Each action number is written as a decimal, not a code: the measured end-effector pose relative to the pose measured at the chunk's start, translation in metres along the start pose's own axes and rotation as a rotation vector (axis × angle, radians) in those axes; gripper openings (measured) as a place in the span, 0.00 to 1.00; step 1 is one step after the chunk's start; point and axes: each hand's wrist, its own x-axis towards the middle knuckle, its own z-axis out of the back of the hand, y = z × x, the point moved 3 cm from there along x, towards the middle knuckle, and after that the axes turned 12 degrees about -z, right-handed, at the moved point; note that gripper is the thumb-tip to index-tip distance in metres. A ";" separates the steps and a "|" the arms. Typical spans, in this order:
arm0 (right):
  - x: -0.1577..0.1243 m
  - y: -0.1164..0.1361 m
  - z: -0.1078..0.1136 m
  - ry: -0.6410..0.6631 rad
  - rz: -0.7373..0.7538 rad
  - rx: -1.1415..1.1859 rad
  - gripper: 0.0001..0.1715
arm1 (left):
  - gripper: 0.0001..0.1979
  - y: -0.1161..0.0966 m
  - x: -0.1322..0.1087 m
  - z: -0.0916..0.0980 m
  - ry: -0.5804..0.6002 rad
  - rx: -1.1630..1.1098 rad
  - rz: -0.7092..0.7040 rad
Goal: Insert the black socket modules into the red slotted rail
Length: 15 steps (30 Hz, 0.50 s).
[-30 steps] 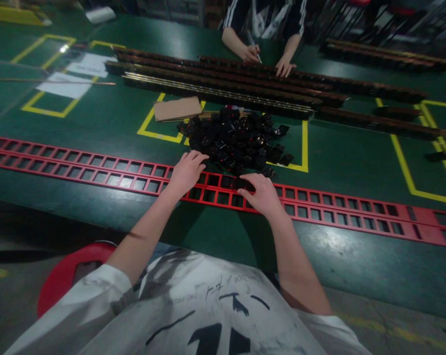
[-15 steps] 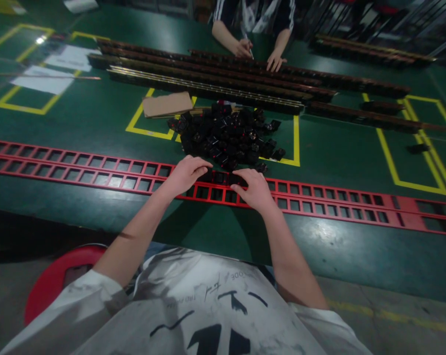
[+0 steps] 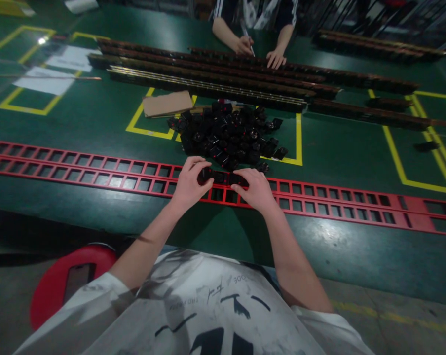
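A long red frame (image 3: 300,196) with two rows of square openings lies across the green table in front of me. My left hand (image 3: 191,183) pinches a small black block (image 3: 205,174) between thumb and fingers at the far row. Just right of it another black block (image 3: 220,177) sits in that row. My right hand (image 3: 257,188) curls its fingers over a further black block (image 3: 238,179), thumb at its near side. Fingers partly cover both gripped blocks. Beyond my hands lies a heap of loose black blocks (image 3: 228,135).
A cardboard piece (image 3: 167,104) lies left of the heap. Long dark rails (image 3: 208,85) stretch across the table behind it. Opposite, a person's hand (image 3: 244,46) holds a pen. Paper sheets (image 3: 43,80) lie at far left. A red stool (image 3: 51,291) with a phone stands below left.
My left hand has turned and shifted slightly right, its thumb now on the near side of the left black block. My right hand stays almost where it was.
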 end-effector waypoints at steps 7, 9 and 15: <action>-0.001 0.001 0.000 0.004 -0.017 0.007 0.20 | 0.35 0.011 0.001 0.016 0.137 -0.044 -0.048; -0.001 0.001 0.000 -0.001 -0.018 0.010 0.20 | 0.35 0.014 0.000 0.015 0.205 -0.068 -0.089; -0.002 0.002 0.001 0.003 -0.023 0.004 0.20 | 0.30 0.015 -0.003 0.006 0.206 -0.126 -0.112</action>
